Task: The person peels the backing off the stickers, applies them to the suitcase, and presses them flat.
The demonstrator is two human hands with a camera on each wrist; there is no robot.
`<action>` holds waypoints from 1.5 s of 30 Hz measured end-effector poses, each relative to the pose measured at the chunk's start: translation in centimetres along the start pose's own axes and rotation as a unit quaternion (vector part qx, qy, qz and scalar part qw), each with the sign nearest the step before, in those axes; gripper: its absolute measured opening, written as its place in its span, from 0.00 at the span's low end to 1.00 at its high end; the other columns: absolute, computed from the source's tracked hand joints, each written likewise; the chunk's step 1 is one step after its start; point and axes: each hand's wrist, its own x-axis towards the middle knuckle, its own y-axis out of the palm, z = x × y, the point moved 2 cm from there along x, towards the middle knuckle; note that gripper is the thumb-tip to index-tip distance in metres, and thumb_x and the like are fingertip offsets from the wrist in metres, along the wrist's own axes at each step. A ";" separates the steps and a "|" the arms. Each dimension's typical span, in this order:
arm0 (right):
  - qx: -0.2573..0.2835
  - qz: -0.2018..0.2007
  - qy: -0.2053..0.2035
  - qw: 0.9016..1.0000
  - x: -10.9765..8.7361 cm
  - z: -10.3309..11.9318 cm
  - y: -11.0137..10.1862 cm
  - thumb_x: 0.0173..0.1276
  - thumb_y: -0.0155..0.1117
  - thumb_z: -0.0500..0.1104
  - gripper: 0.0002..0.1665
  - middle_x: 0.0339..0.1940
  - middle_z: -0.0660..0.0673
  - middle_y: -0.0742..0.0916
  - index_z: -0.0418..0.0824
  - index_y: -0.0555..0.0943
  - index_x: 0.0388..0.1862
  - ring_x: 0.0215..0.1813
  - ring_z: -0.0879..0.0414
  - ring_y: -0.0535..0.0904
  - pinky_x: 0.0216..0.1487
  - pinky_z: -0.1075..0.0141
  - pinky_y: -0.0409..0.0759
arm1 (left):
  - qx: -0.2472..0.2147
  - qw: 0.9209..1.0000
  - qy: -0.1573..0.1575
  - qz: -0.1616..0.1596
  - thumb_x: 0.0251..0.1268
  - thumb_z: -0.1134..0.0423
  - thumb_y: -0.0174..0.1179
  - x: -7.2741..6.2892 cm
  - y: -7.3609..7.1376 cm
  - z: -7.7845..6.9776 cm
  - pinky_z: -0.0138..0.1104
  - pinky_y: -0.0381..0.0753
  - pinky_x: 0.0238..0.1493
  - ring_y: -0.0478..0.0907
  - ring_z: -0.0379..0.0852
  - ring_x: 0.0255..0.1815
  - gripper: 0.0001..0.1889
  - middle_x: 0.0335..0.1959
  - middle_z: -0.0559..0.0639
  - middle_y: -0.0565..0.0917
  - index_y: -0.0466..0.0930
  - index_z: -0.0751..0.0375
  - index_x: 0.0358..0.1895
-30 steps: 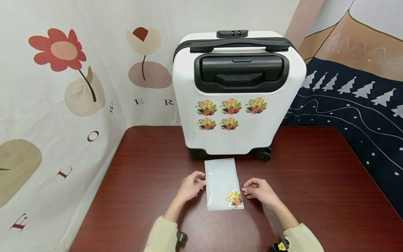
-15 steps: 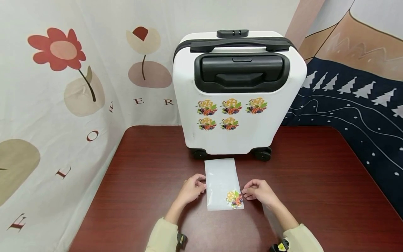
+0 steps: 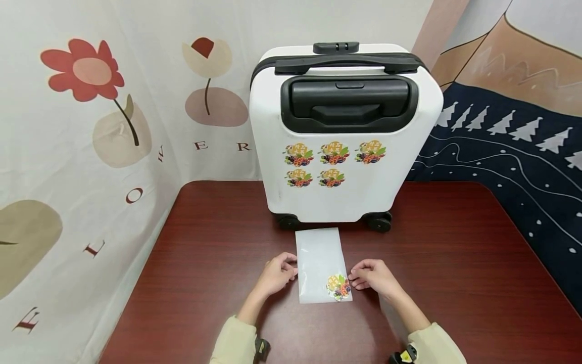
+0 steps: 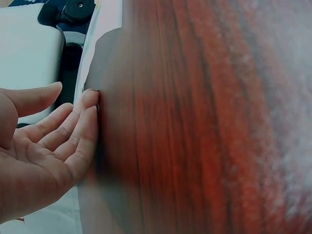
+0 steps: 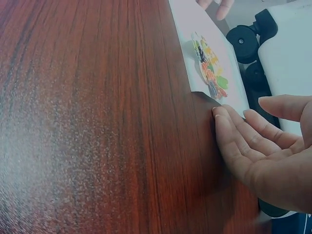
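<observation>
A white backing sheet (image 3: 316, 258) lies on the table, with one fruit-print sticker (image 3: 338, 287) at its lower right corner. At the sheet's left edge rests my left hand (image 3: 276, 274), fingers loosely bent; the left wrist view has its thumb apart from the fingertips (image 4: 90, 100) and nothing between them. My right hand (image 3: 375, 277) rests on the other side, close to the sticker. Its thumb also stands away from the fingers (image 5: 231, 129) in the right wrist view, and it holds nothing. Behind the sheet stands a white suitcase (image 3: 345, 202) bearing several matching stickers (image 3: 334, 153) in two rows.
The suitcase's black wheels (image 3: 378, 222) stand on the reddish-brown table (image 3: 204, 237) just beyond the sheet. A black carry handle (image 3: 347, 61) runs along its top. Printed cloth (image 3: 218, 156) hangs behind and to the left, and a dark tree-patterned cloth (image 3: 500, 151) on the right.
My left hand has shifted slightly toward me beside the sheet. The right hand, sheet and suitcase have stayed practically still.
</observation>
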 end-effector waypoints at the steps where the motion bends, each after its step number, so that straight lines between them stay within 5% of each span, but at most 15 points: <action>1: 0.000 0.000 0.001 1.000 0.0 0.0 0.0 0.64 0.52 0.30 0.10 0.28 0.35 0.84 0.19 0.73 0.35 0.26 0.54 0.80 0.31 0.62 0.81 | 0.001 1.000 0.001 0.001 0.57 0.71 0.58 0.0 0.0 0.0 0.32 0.75 0.23 0.77 0.46 0.22 0.13 0.24 0.55 0.81 0.74 0.71 0.46; 11: -0.008 -0.003 0.011 1.000 0.2 -0.4 -0.1 0.63 0.52 0.31 0.11 0.25 0.37 0.84 0.19 0.73 0.35 0.24 0.54 0.80 0.28 0.63 0.81 | 0.011 1.000 0.004 0.002 0.56 0.71 0.58 -0.1 0.0 0.1 0.31 0.74 0.26 0.77 0.45 0.21 0.11 0.24 0.55 0.81 0.75 0.70 0.43; 21: -0.010 -0.002 0.019 1.000 0.2 -0.4 0.0 0.64 0.53 0.32 0.11 0.26 0.37 0.84 0.20 0.74 0.35 0.24 0.53 0.81 0.27 0.63 0.80 | 0.029 1.000 0.009 0.000 0.56 0.70 0.58 -0.1 0.0 0.0 0.51 0.57 0.56 0.79 0.43 0.21 0.08 0.22 0.51 0.82 0.77 0.68 0.39; 25: -0.010 0.002 0.016 1.000 0.2 -0.4 0.1 0.63 0.53 0.32 0.11 0.26 0.37 0.84 0.20 0.74 0.35 0.24 0.54 0.80 0.27 0.63 0.80 | 0.025 1.000 0.010 0.004 0.55 0.72 0.58 -0.1 0.2 0.0 0.38 0.74 0.41 0.78 0.43 0.21 0.06 0.22 0.51 0.82 0.78 0.68 0.36; 28: -0.013 0.005 0.011 1.000 0.2 -0.3 0.2 0.63 0.54 0.31 0.11 0.26 0.37 0.84 0.20 0.74 0.35 0.24 0.54 0.80 0.28 0.63 0.80 | 0.013 1.000 0.012 0.006 0.54 0.74 0.58 0.0 0.3 0.1 0.31 0.75 0.26 0.78 0.43 0.21 0.05 0.23 0.52 0.82 0.78 0.69 0.35; 37: 0.005 0.028 -0.010 1.000 0.0 0.0 0.3 0.63 0.54 0.29 0.11 0.29 0.36 0.84 0.17 0.72 0.37 0.28 0.53 0.81 0.32 0.62 0.81 | -0.013 0.999 0.052 -0.012 0.48 0.74 0.58 0.0 0.4 0.1 0.30 0.75 0.23 0.76 0.37 0.19 0.05 0.21 0.46 0.80 0.78 0.67 0.31; 45: 0.033 0.018 -0.004 0.999 0.1 0.0 0.3 0.63 0.52 0.26 0.09 0.30 0.37 0.83 0.16 0.71 0.38 0.29 0.52 0.82 0.34 0.61 0.81 | -0.022 1.000 -0.007 -0.022 0.48 0.80 0.58 0.2 0.5 -0.9 0.30 0.76 0.22 0.76 0.43 0.18 0.06 0.20 0.52 0.79 0.77 0.72 0.32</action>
